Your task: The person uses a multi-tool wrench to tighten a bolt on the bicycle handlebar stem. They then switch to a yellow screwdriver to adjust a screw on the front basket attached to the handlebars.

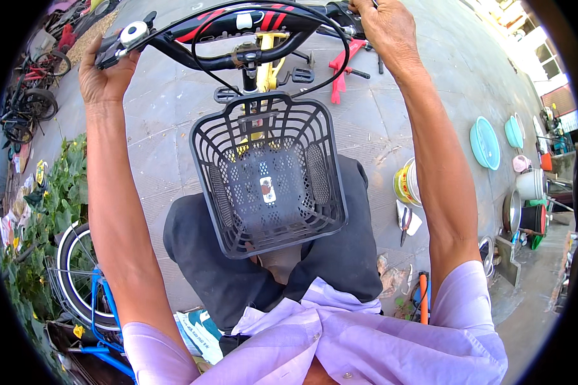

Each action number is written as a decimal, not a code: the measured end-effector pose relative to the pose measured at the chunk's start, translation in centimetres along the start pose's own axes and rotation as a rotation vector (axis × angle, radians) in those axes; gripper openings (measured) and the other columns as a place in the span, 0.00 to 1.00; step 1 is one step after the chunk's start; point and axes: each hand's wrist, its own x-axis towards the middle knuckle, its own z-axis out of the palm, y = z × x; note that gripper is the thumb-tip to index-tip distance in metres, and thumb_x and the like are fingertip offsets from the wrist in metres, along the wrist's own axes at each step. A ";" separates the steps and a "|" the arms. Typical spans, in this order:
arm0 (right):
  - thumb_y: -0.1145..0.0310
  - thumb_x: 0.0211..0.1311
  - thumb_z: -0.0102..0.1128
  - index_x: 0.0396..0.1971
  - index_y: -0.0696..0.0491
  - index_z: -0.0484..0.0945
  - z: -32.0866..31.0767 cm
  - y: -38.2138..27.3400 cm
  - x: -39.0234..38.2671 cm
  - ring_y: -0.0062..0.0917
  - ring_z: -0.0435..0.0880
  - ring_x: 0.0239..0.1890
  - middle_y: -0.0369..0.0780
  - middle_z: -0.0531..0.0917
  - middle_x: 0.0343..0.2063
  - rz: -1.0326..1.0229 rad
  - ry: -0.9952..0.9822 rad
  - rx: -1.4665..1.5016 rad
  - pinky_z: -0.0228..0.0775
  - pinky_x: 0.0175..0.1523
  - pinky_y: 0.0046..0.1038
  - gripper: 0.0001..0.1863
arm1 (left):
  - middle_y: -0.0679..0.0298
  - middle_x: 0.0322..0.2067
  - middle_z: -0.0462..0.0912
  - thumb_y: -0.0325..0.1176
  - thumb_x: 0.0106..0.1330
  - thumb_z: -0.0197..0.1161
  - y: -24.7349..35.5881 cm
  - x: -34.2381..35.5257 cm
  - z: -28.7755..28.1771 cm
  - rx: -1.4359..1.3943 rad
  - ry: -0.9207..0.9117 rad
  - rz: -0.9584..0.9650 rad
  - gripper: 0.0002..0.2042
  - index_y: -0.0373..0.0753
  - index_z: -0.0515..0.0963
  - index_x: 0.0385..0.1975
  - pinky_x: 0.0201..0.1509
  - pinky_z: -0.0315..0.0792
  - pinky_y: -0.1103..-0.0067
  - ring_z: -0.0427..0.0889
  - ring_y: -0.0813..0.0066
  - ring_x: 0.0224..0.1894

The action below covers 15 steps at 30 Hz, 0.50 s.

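handlebar [219, 63] up top, stretched between my two hands, and it's the steadying stage, by my reading. left hand [106, 76] has thumb and fingers curled about one end, right beside the silvery bell [133, 32]; whether they press the grip or the lever, i can't tell. over to the right hand [388, 31], wrapped over the opposite end, part of it cut off by the view. moving inward: a padded crossbar [264, 22], black with red stripes, and a black cable [349, 59] looping beside it. nearer me, the black basket [263, 168] gapes above my dark trousers [196, 232], a pale plate [270, 196] on its base. beyond, the yellow frame [271, 49] and a pedal [302, 75]. next move? it calls for even force from both arms, i'd judge, minding the basket over my knees. farther out, a bucket [402, 183] and teal basins [485, 144] rightward; leaves [70, 174] leftward.
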 end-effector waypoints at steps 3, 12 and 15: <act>0.56 0.65 0.53 0.29 0.56 0.81 1.3 1.0 0.1 0.40 0.81 0.25 0.48 0.80 0.19 -0.104 0.041 0.010 0.70 0.33 0.38 0.17 | 0.41 0.52 0.72 0.24 0.59 0.56 1.4 -2.1 -0.4 -0.144 -0.157 -0.077 0.21 0.25 0.61 0.51 0.66 0.60 0.44 0.67 0.40 0.62; 0.52 0.68 0.55 0.32 0.57 0.84 -2.8 1.2 -2.4 0.14 0.76 0.26 0.33 0.81 0.21 -0.076 -0.082 0.209 0.66 0.31 0.18 0.21 | 0.39 0.52 0.72 0.24 0.58 0.52 1.8 -5.4 1.9 -0.018 0.082 -0.050 0.18 0.20 0.65 0.47 0.66 0.64 0.49 0.68 0.39 0.62; 0.54 0.65 0.59 0.27 0.56 0.84 -4.2 0.1 -6.1 0.13 0.74 0.20 0.32 0.79 0.16 -0.079 0.010 0.282 0.65 0.27 0.20 0.19 | 0.39 0.50 0.74 0.25 0.59 0.50 1.4 -5.9 1.6 -0.027 0.147 -0.045 0.18 0.18 0.65 0.47 0.65 0.66 0.51 0.71 0.41 0.59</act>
